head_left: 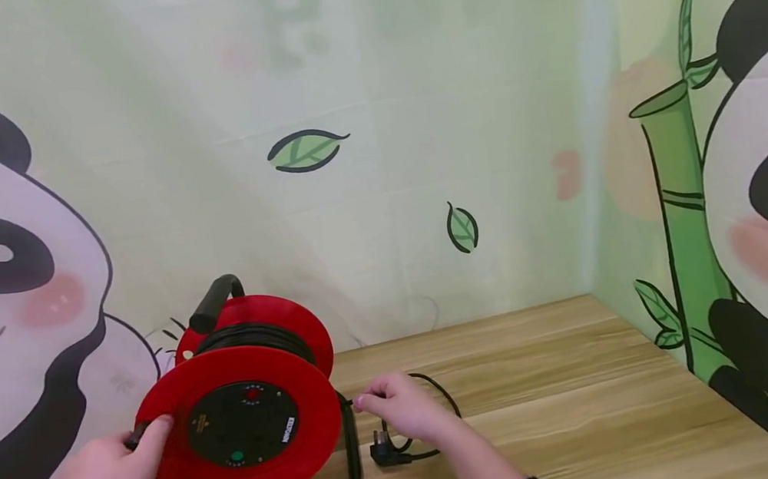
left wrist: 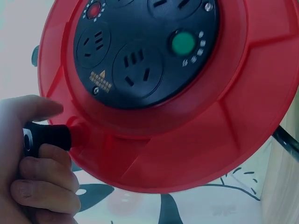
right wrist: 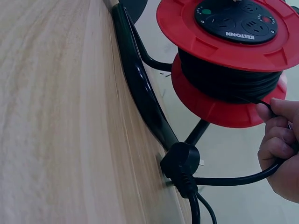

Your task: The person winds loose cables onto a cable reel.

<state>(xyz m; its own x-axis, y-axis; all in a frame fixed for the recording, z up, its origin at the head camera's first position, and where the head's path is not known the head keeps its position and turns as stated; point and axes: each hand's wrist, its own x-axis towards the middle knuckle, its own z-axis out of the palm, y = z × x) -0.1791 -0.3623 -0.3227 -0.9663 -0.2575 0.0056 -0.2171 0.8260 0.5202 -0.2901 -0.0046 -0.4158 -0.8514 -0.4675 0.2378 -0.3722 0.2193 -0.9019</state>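
A red cable reel (head_left: 163, 399) with a black socket panel (head_left: 242, 424) stands at the left of the table on a black tube frame (head_left: 353, 451). Black cable (right wrist: 219, 77) is wound between its two red discs. My left hand (head_left: 104, 478) grips the small black crank knob (left wrist: 49, 135) on the front disc, fingers curled round it. To the right of the reel, my right hand (head_left: 400, 406) pinches the cable where it leaves the drum. The cable's loose end, with a black plug (head_left: 390, 449), lies on the table just below that hand.
A wooden table (head_left: 543, 378) carries the reel and meets a printed cloth backdrop (head_left: 383, 155) at the back and right. The reel's black carrying handle (head_left: 213, 302) sticks up at its top.
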